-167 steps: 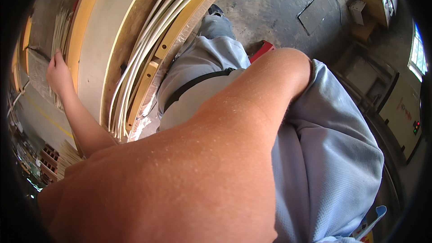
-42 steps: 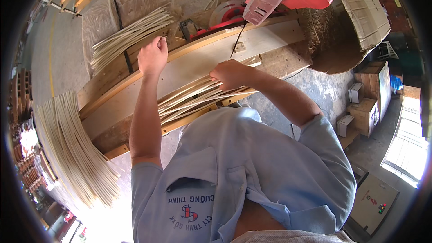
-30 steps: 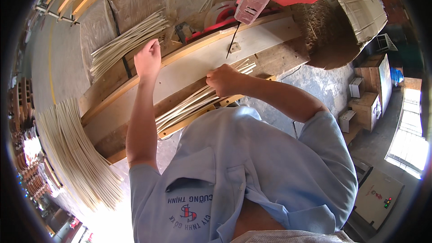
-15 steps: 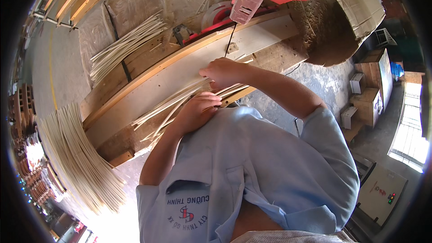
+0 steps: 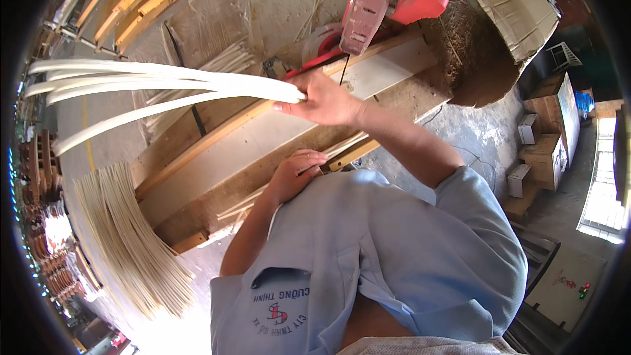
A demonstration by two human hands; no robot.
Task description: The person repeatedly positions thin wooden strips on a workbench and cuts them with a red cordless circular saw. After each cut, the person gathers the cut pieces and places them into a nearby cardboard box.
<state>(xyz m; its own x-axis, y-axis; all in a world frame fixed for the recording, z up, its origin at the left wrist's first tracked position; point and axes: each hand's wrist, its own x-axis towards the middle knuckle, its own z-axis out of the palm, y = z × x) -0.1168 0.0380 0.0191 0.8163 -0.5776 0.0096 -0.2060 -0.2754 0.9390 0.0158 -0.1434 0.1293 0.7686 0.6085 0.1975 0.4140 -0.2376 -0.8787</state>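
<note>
My right hand [image 5: 323,100] is closed around one end of a bunch of pale thin rattan-like sticks [image 5: 197,82]. Their other ends fan out to the left, raised above the workbench. My left hand [image 5: 299,174] lies lower, near the bench's front edge, with its fingers bent over a few more pale sticks [image 5: 244,204]; these show on both sides of the hand. Just beyond my right hand stands a red miter saw [image 5: 369,10], its blade partly hidden. A long pale board [image 5: 223,151] runs along the bench between the two hands.
A thick bundle of long pale sticks [image 5: 135,243] hangs over the bench's left end. Another pile of sticks [image 5: 223,66] lies behind the wooden fence [image 5: 190,148]. A large cardboard box [image 5: 509,6] stands open right of the saw. Wooden cabinets [image 5: 549,105] are farther right.
My right hand has lifted a bunch of sticks off the front of the bench and swung it up toward the saw. The left hand has stayed low, with fewer sticks under it.
</note>
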